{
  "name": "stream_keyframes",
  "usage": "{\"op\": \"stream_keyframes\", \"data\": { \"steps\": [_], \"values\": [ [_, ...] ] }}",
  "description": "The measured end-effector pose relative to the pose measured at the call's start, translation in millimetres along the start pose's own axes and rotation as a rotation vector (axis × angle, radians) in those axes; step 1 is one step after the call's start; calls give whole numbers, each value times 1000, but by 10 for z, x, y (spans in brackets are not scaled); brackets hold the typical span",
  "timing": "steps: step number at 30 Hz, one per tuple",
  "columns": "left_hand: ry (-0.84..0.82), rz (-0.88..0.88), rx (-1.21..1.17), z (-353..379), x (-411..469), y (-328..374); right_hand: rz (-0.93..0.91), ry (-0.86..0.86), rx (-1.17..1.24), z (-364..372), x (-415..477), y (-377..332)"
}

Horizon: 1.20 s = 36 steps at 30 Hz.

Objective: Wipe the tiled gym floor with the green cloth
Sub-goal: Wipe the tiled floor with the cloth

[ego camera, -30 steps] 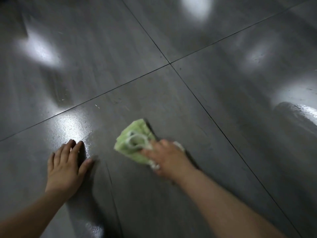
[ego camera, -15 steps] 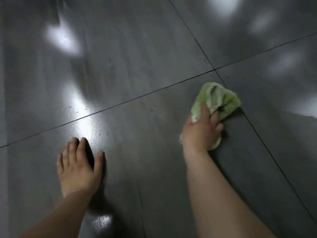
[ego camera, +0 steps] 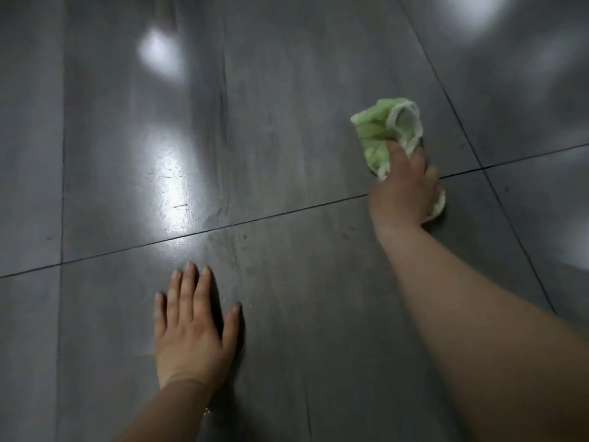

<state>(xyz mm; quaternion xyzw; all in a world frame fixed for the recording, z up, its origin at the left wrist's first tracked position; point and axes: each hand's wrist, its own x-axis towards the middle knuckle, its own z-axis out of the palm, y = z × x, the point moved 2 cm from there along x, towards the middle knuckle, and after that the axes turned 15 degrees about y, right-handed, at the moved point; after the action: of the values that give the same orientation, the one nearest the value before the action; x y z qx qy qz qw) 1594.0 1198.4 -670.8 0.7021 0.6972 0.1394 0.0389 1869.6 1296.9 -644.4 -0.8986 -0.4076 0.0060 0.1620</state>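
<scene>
Floor [ego camera: 287,122]: large dark grey tiles with a faint streaked grain and a sheen, filling the whole view.
Left hand [ego camera: 191,333]: low and left of centre, palm down flat on a near tile. The fingers are straight and close together, the thumb is spread to the right, and it holds nothing. Its bare forearm runs off the bottom edge.
Glare [ego camera: 172,183]: bright patch of reflected light on the tile beyond the left hand.
Grout lines [ego camera: 287,213]: one thin dark seam climbs from the left edge toward the right and passes under the right hand. A second seam slants down from the top and crosses it just right of that hand.
Green cloth [ego camera: 376,135]: bunched, pale green with a whitish edge, lying on the far tile at upper right, just left of the slanting seam. Its near end is under the right hand.
Right hand [ego camera: 404,193]: fingers curled over the cloth's near end, gripping it against the floor. It is blurred, so the fingertips are unclear.
</scene>
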Motion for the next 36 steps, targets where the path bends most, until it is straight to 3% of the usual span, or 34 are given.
{"op": "stream_keyframes", "data": {
  "steps": [1, 3, 6, 8, 10, 13, 16, 18, 19, 21, 23, 25, 28, 32, 33, 34, 36],
  "values": [
    [11, 9, 3, 7, -4, 1, 24, 1, -7, 67, -128, -243],
    [34, 17, 8, 25, 3, -5, -157, -52, 82, 236, -472, -865],
    [75, 126, 69, 84, 7, -155, -718, -303, 294, 347, -1264, -1694],
    [61, 145, 113, 118, -15, -201, -953, -420, 361, 272, -1565, -1860],
    [63, 113, 82, 79, 3, -138, -1011, -429, 389, 308, -1362, -1756],
    [16, 16, -12, 14, 23, -35, -870, -249, 313, 392, -586, -1192],
    [-32, 18, -17, 22, 26, -25, -381, 8, 181, 197, 73, -366],
    [-53, 12, -18, 16, 22, -45, -144, 10, 69, 160, -58, -259],
    [-60, 12, -20, 16, 13, -45, -158, 46, 55, 140, -279, -356],
    [-56, 28, -34, 19, 15, -32, -394, 127, 142, 181, -911, -657],
    [-54, 34, -44, 22, 16, -19, -642, 40, 213, 162, -1395, -823],
    [-46, 38, -49, 31, 12, -11, -743, 1, 247, 144, -1288, -644],
    [-43, 16, -44, 36, 6, -20, -590, 163, 138, -32, -604, 54],
    [0, 9, -36, 44, 21, -18, 100, 175, 25, -321, -324, 976],
    [7, -4, -33, 51, 13, -24, 176, 247, 28, -296, -470, 963],
    [23, -13, -29, 51, 7, -29, 137, 333, 59, -269, -674, 825],
    [61, -7, -21, 44, 7, -14, -103, 308, 97, -130, -1169, 440]
  ]
}}
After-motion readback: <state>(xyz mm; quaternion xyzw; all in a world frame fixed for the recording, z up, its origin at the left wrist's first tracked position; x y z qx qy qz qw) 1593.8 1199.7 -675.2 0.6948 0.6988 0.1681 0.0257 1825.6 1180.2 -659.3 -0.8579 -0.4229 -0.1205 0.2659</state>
